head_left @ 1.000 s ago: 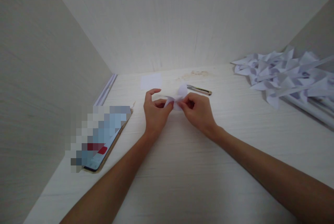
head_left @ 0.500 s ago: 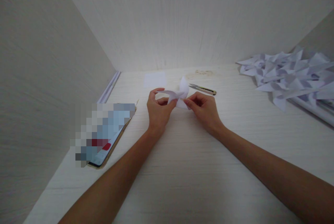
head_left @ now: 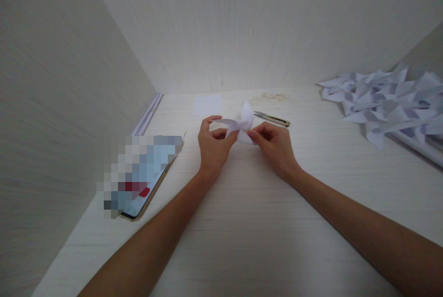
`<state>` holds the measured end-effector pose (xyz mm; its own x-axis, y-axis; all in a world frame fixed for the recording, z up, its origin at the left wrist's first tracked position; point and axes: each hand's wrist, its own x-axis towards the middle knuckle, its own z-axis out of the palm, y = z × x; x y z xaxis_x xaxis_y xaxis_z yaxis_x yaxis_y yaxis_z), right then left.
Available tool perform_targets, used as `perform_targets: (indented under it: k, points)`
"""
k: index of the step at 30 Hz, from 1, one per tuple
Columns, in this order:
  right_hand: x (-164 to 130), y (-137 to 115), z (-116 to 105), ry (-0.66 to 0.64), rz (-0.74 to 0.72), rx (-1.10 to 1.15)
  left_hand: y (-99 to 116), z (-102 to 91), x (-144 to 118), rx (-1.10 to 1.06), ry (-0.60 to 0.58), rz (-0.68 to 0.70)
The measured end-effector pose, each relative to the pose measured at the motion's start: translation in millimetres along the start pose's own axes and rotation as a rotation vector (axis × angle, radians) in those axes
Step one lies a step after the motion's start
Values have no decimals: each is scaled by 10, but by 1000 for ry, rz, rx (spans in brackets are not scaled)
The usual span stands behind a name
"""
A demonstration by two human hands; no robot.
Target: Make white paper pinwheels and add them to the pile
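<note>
A white paper pinwheel (head_left: 246, 114) with curled blades is held between both hands, just above the table. My left hand (head_left: 215, 147) is closed on its left side, the thumb pressed near the centre and the index finger raised along one blade. With thumb and index finger together, my right hand (head_left: 275, 147) pinches at the pinwheel's centre and right side. Whatever small thing may lie between those right fingertips is too small to make out. Close behind the right hand lies a pair of thread snips (head_left: 272, 118) with pointed blades.
A heap of white paper pinwheels (head_left: 384, 98) lies at the right, over a rolled paper tube (head_left: 417, 147). A flat white paper square (head_left: 208, 104) and thin tan strands (head_left: 273, 97) are near the back wall. A phone (head_left: 147, 186), partly blurred, and paper rolls (head_left: 148, 114) sit at left.
The whole view has shifted slightly, so everything appears a little further right. Both hands keep the same hold on the pinwheel, with hardly any finger movement.
</note>
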<state>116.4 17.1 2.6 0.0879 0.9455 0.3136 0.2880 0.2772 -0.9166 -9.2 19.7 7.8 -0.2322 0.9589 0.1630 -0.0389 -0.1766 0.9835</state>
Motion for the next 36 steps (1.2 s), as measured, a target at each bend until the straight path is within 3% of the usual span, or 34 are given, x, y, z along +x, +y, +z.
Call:
perform_targets:
  k: [19, 36]
  points:
    - [56, 79, -36, -44, 88, 128, 11, -37, -10, -57, -133, 15]
    - [40, 50, -25, -36, 44, 52, -14, -25, 11, -27, -75, 22]
